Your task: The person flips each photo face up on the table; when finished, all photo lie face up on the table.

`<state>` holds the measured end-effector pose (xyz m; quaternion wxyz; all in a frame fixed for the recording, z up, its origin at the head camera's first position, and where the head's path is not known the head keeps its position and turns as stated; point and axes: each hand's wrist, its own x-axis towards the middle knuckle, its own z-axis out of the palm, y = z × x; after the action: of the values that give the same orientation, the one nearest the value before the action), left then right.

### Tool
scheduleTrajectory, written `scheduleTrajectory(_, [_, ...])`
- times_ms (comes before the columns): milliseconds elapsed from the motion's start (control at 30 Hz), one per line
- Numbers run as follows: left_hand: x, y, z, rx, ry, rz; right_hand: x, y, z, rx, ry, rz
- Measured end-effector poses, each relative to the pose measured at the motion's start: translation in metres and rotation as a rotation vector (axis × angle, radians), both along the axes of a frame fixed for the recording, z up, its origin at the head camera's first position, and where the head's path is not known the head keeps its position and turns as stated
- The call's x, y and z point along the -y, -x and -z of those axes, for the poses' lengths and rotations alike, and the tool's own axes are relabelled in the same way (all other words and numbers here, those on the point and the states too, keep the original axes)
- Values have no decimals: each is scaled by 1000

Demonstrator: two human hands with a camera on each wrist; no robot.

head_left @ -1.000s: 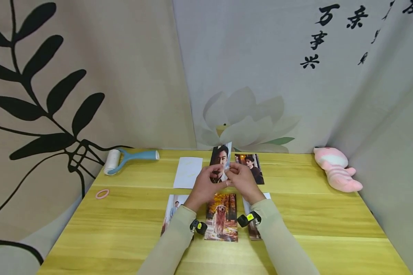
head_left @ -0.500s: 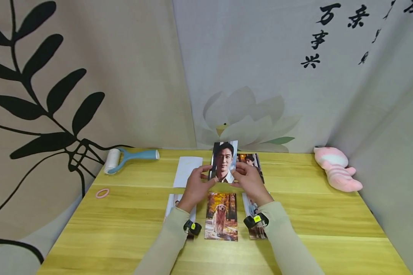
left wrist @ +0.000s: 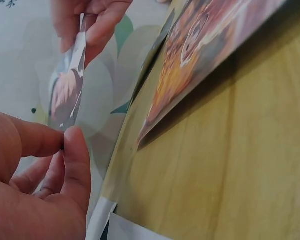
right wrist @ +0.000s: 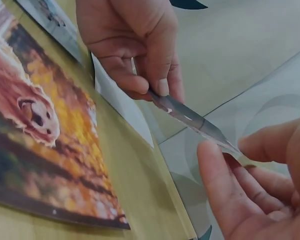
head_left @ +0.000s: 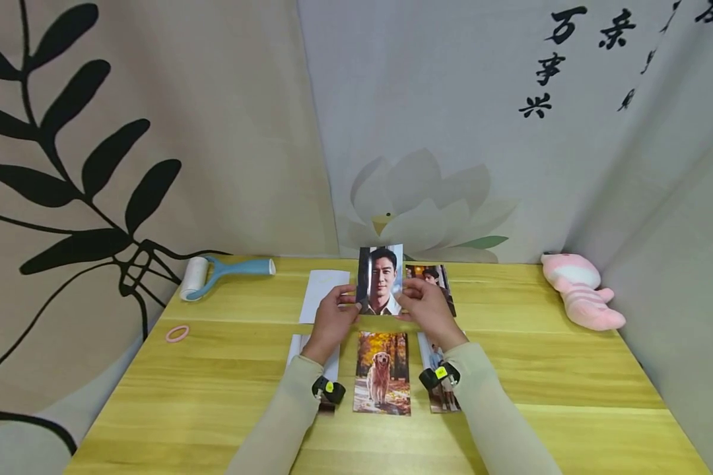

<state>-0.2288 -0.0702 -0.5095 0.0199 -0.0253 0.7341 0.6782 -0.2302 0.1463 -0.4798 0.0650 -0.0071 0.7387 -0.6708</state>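
Note:
Both hands hold a portrait photo (head_left: 381, 277) above the back of the table, facing the head camera. My left hand (head_left: 333, 323) pinches its lower left edge between thumb and finger. The lower right edge is pinched by my right hand (head_left: 430, 313). Nearer to me, a photo of a golden dog among autumn leaves (head_left: 382, 373) lies between the forearms. On either side of it lie a left photo (head_left: 333, 363) and a right photo (head_left: 437, 359), each partly covered by an arm. In the right wrist view the held photo (right wrist: 190, 117) shows nearly edge-on, slightly bowed.
A white card (head_left: 323, 293) lies back left of the held photo, and another portrait photo (head_left: 445, 284) back right, partly behind my right hand. A blue lint roller (head_left: 237, 268) and a pink ring (head_left: 177, 334) lie at the left. A pink plush toy (head_left: 582, 293) sits far right.
The hands moved apart and turned the portrait photo to face the head camera squarely. Since half a second ago, it has shifted slightly left.

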Motion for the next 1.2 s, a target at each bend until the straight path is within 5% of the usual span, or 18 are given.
scheduleTrajectory(267, [-1,6,1,1,-13,-17,-1,5,9,-28,-44,55])
scheduleTrajectory(567, [-3,7,4,44,42,-12,-1,13,25,-114,-349,89])
scheduleTrajectory(767, [-4,9,8,36,103,-16,1,14,30,-139,-445,90])
scheduleTrajectory(1200, [-6,4,2,-11,426,-53,6,13,31,-177,-581,108])
